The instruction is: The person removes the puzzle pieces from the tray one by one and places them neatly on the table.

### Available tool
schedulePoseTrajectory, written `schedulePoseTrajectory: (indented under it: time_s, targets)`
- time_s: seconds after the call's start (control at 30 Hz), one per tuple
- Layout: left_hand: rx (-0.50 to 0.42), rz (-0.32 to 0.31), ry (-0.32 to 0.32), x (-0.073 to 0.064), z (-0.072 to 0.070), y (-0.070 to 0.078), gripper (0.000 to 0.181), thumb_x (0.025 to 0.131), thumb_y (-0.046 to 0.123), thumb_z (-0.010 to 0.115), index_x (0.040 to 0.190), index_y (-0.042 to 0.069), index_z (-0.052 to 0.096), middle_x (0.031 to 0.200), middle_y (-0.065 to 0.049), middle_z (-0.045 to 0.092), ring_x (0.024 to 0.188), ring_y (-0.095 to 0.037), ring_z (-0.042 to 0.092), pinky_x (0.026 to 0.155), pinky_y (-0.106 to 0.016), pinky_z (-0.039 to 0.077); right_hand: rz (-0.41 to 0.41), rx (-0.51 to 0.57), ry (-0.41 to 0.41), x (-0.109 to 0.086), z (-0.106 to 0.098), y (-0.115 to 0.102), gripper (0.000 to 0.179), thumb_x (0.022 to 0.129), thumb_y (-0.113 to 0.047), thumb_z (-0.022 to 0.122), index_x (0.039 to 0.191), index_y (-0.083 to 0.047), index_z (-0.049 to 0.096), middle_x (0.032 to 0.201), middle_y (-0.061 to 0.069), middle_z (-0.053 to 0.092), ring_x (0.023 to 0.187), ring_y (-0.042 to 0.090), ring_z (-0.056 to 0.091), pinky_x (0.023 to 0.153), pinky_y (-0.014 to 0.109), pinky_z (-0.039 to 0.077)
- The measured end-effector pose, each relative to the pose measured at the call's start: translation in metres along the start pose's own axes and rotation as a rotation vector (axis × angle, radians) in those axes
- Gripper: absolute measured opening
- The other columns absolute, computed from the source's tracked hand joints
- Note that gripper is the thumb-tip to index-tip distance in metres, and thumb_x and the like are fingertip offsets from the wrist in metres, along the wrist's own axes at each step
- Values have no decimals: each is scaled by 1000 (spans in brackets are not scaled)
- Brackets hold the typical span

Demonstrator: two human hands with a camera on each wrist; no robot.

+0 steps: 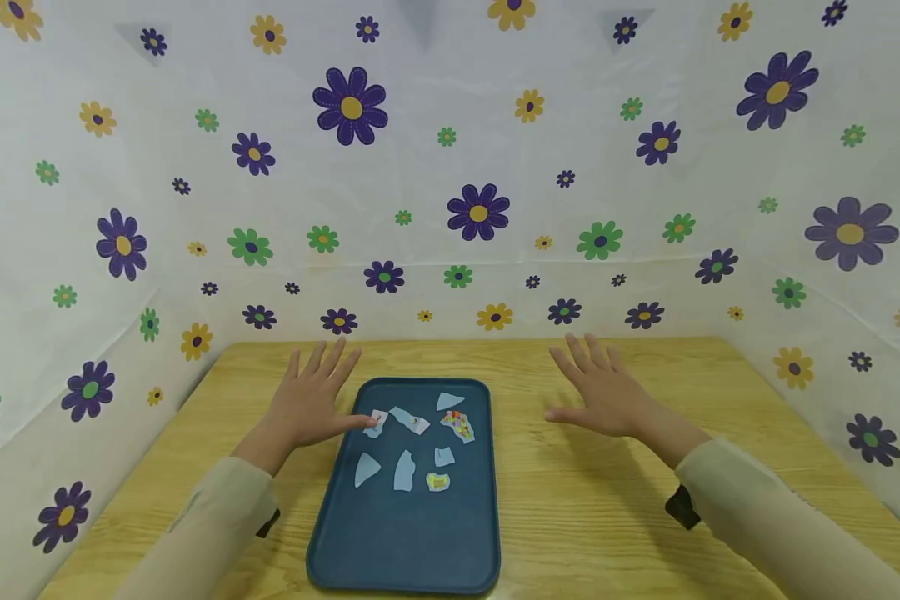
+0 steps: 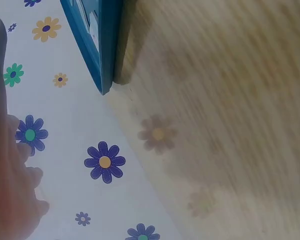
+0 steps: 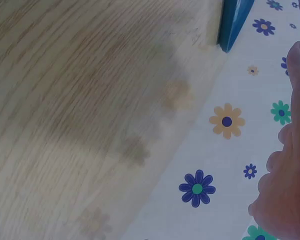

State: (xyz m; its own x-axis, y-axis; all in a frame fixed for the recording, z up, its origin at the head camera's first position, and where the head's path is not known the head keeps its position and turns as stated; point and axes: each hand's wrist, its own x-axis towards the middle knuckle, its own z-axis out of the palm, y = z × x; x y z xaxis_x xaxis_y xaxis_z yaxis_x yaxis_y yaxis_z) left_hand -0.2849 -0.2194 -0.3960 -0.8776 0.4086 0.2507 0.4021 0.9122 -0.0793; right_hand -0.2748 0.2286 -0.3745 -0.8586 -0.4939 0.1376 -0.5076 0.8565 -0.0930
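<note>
My left hand (image 1: 311, 404) hovers with spread, straight fingers over the upper left edge of a dark blue tray (image 1: 401, 550). Its thumb overlaps a torn-looking paper piece (image 1: 377, 428) in the head view. Right of the tray, my right hand (image 1: 603, 396) is held above the table, fingers spread and holding nothing. On the tray lie several flat, irregular pieces: a pale triangle (image 1: 450, 401), a colourful patterned piece (image 1: 459, 426), a long strip (image 1: 409, 420), a small square (image 1: 444, 457), a yellow-printed piece (image 1: 438, 482), a curved pale piece (image 1: 404, 472) and another triangle (image 1: 367, 469).
The tray stands on a wood-grain table (image 1: 570, 533). A white flower-print sheet (image 1: 420, 167) walls the back and both sides of the table. Each wrist carries a dark strapped item, the right one (image 1: 682, 508) showing below the sleeve.
</note>
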Motion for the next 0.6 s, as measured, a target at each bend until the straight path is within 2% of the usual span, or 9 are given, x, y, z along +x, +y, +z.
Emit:
schedulePoseTrajectory:
  time_s: [0.13,0.3,0.37,0.47,0.6]
  targets:
    - [-39,-7,-2,-8,-1,-2,110,75,79,56,155,11,24,159,-17,15,143,-41,15,108,-65,7,-38,38,21,5,2,-7,95,88,-59,60,154,-3,20,158,24,6,142,48,-1,108,65,4]
    - [-136,-54,-33,-17,3,-6,108,76,77,56,154,9,24,155,-20,24,136,-43,32,102,-63,30,-77,129,76,12,10,-11,95,87,-56,62,153,-2,21,157,24,8,141,49,6,108,63,12]
    - [-216,-80,-50,-21,5,-6,107,77,73,61,154,9,24,154,-21,27,134,-43,35,97,-62,36,-70,177,88,14,14,-12,95,86,-56,64,154,-4,21,158,23,9,142,47,10,108,62,16]
    - [-358,-119,-84,-28,8,-4,105,78,63,68,154,8,23,153,-21,30,134,-43,36,98,-60,37,-54,249,107,18,20,-16,95,84,-54,68,154,-8,25,158,21,15,140,45,21,105,61,25]
    - [-531,-156,-118,-34,12,-1,99,80,52,73,152,3,26,147,-24,38,125,-42,47,95,-56,42,-55,331,157,25,27,-23,89,82,-43,75,151,-7,32,153,19,29,135,42,35,102,58,33]
